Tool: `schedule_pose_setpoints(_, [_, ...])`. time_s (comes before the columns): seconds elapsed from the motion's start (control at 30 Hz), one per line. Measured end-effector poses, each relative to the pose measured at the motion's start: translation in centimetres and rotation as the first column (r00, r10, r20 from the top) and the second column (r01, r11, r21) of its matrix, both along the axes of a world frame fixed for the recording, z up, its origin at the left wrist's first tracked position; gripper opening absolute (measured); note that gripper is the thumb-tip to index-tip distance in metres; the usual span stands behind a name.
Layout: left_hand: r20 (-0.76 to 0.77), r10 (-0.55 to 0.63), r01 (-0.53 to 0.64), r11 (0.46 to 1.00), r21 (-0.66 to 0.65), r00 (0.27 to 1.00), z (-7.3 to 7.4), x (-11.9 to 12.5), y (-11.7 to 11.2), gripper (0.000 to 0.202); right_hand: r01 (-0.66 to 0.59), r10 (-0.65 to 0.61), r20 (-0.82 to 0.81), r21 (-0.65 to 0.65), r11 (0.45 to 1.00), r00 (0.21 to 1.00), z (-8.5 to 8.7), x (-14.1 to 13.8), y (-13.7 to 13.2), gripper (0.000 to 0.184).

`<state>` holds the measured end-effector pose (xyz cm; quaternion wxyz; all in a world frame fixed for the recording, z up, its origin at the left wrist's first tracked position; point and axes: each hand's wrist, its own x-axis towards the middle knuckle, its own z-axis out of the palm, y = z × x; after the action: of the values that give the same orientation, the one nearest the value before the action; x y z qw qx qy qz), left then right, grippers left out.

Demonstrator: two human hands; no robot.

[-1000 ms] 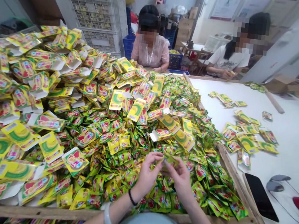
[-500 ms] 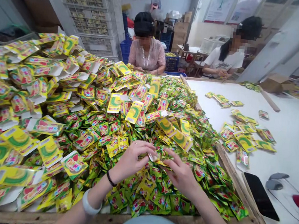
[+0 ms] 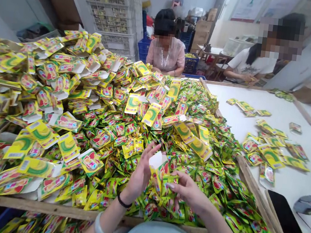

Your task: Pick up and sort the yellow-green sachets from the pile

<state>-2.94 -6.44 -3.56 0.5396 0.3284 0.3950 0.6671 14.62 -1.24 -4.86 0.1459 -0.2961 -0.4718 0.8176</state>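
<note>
My left hand (image 3: 140, 173) has a small yellow carton (image 3: 157, 171) against its thumb side, fingers pointing up. The carton's white end flap (image 3: 157, 159) stands open at the top. My right hand (image 3: 190, 192) pinches a small green sachet (image 3: 168, 181) between thumb and fingers, right beside the carton. Whether the sachet touches the carton I cannot tell. Under both hands spreads a thick layer of green sachets (image 3: 216, 177). To the left rises a heap of yellow cartons (image 3: 42, 136), many with white flaps sticking out.
A wooden rail (image 3: 56, 208) edges the table in front of me, and a wooden divider (image 3: 256, 193) runs on the right. Beyond it lie a phone (image 3: 287, 219), sunglasses (image 3: 307, 205) and several cartons (image 3: 272, 155). Two people (image 3: 166, 53) work across the table.
My hands have come slightly apart and the carton now stands more upright with its flap showing. A green sachet now shows in my right hand. The view has swung left.
</note>
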Motion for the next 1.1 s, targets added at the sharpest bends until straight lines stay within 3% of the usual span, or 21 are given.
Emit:
schedule_pose_setpoints(0.1, [-0.020,-0.097,0.094,0.990,-0.102,0.995,0.1,1.4,-0.5,0.048,0.072,-0.073,0.004,0.095,0.993,0.997,0.5,-0.4,-0.8,0.028])
schedule_pose_setpoints(0.17, [-0.082,-0.061,0.046,0.984,-0.170,0.995,0.0,1.7,-0.7,0.043,0.110,-0.117,0.013,0.242,0.964,0.993,1.4,-0.3,-0.7,0.024])
schedule_pose_setpoints(0.27, [-0.126,0.036,-0.064,0.972,-0.226,0.991,-0.3,1.5,-0.9,0.030,0.314,-0.322,-0.065,0.469,0.826,0.944,3.2,0.3,0.3,0.018])
schedule_pose_setpoints(0.33, [-0.178,-0.047,0.000,0.967,-0.254,0.983,-0.4,1.6,-1.0,0.025,0.398,-0.391,-0.141,0.569,0.720,0.910,4.3,0.4,0.9,0.016])
schedule_pose_setpoints(0.37, [-0.204,-0.117,0.060,0.962,-0.265,0.972,-0.4,1.7,-1.1,0.024,0.375,-0.366,-0.153,0.636,0.674,0.918,4.7,0.4,1.1,0.015])
schedule_pose_setpoints(0.43, [-0.259,-0.242,0.172,0.949,-0.265,0.935,-0.2,2.2,-1.5,0.030,0.194,-0.230,-0.073,0.803,0.564,0.971,5.4,0.3,0.9,0.014])
schedule_pose_setpoints(0.5, [-0.345,-0.331,0.247,0.932,-0.264,0.878,0.0,2.7,-2.0,0.038,-0.096,-0.093,0.148,0.900,0.425,0.985,5.8,0.3,0.4,0.026])
schedule_pose_setpoints(0.53, [-0.402,-0.364,0.270,0.923,-0.273,0.840,0.2,2.9,-2.2,0.038,-0.235,-0.060,0.275,0.899,0.368,0.960,5.9,0.4,0.0,0.031])
schedule_pose_setpoints(0.6, [-0.509,-0.397,0.278,0.914,-0.296,0.764,0.4,3.0,-2.7,0.034,-0.415,-0.065,0.455,0.855,0.310,0.888,6.0,0.8,-0.7,0.036])
schedule_pose_setpoints(0.67, [-0.535,-0.410,0.285,0.909,-0.303,0.739,0.4,3.0,-2.9,0.032,-0.445,-0.048,0.489,0.827,0.343,0.871,5.9,1.4,-1.0,0.034])
schedule_pose_setpoints(0.77, [-0.402,-0.487,0.373,0.867,-0.331,0.775,0.1,2.7,-3.0,0.034,-0.266,-0.003,0.319,0.794,0.547,0.948,5.0,2.6,-0.7,0.032])
schedule_pose_setpoints(0.8, [-0.350,-0.533,0.415,0.836,-0.359,0.771,0.0,2.6,-3.0,0.032,-0.200,-0.016,0.260,0.781,0.592,0.966,4.6,3.0,-0.6,0.028])
schedule_pose_setpoints(0.83, [-0.306,-0.580,0.453,0.798,-0.397,0.755,-0.1,2.4,-3.0,0.030,-0.146,-0.042,0.214,0.783,0.605,0.976,4.2,3.3,-0.6,0.021])
schedule_pose_setpoints(0.9, [-0.217,-0.660,0.521,0.719,-0.461,0.719,-0.4,2.2,-2.9,0.030,-0.099,-0.066,0.163,0.825,0.557,0.984,3.4,3.8,-0.8,0.010])
schedule_pose_setpoints(0.97, [-0.135,-0.700,0.588,0.675,-0.446,0.701,-0.8,2.1,-2.8,0.037,-0.135,-0.031,0.175,0.849,0.512,0.984,3.0,4.0,-1.7,0.014])
schedule_pose_setpoints(1.03, [-0.117,-0.718,0.639,0.672,-0.374,0.687,-1.4,2.3,-2.6,0.044,-0.194,0.014,0.219,0.831,0.522,0.976,2.8,3.7,-3.0,0.019])
schedule_pose_setpoints(1.1, [-0.193,-0.715,0.647,0.694,-0.318,0.672,-1.8,2.6,-2.4,0.050,-0.251,0.047,0.271,0.794,0.553,0.962,2.7,3.3,-4.1,0.019])
